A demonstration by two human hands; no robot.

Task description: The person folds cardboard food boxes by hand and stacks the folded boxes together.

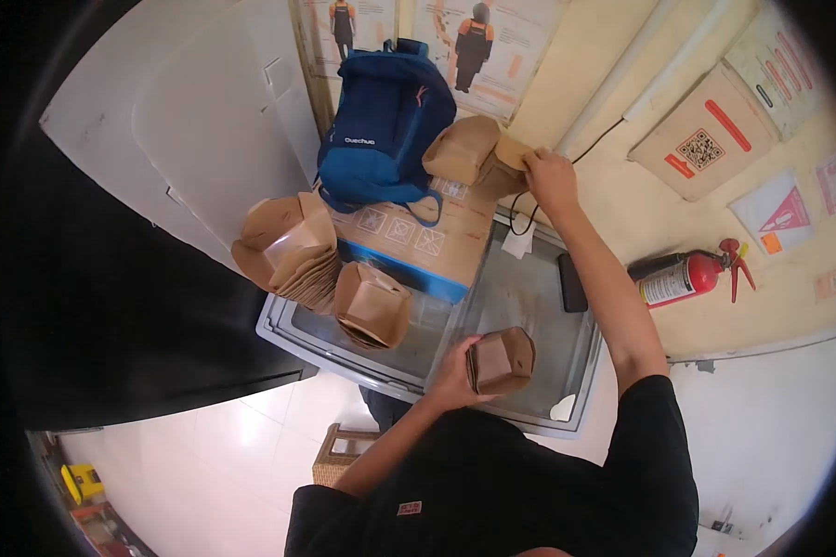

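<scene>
My left hand (453, 379) is closed around a small nested stack of open brown paper food boxes (504, 362), held over the glass-topped surface. Farther back, my right hand (554, 182) reaches out and pinches the edge of another brown paper box (513, 150). That box sits beside a larger rounded brown paper box (461, 150) on top of a cardboard carton (464, 227). To the left stand a tall leaning stack of brown paper boxes (293, 246) and a shorter stack (372, 306).
A blue backpack (381, 130) rests on the carton. On the glass-topped freezer (418, 325) lies a dark phone-like object (573, 283), beneath my right forearm. A red fire extinguisher (683, 277) is by the wall at right. A woven stool (330, 455) stands below.
</scene>
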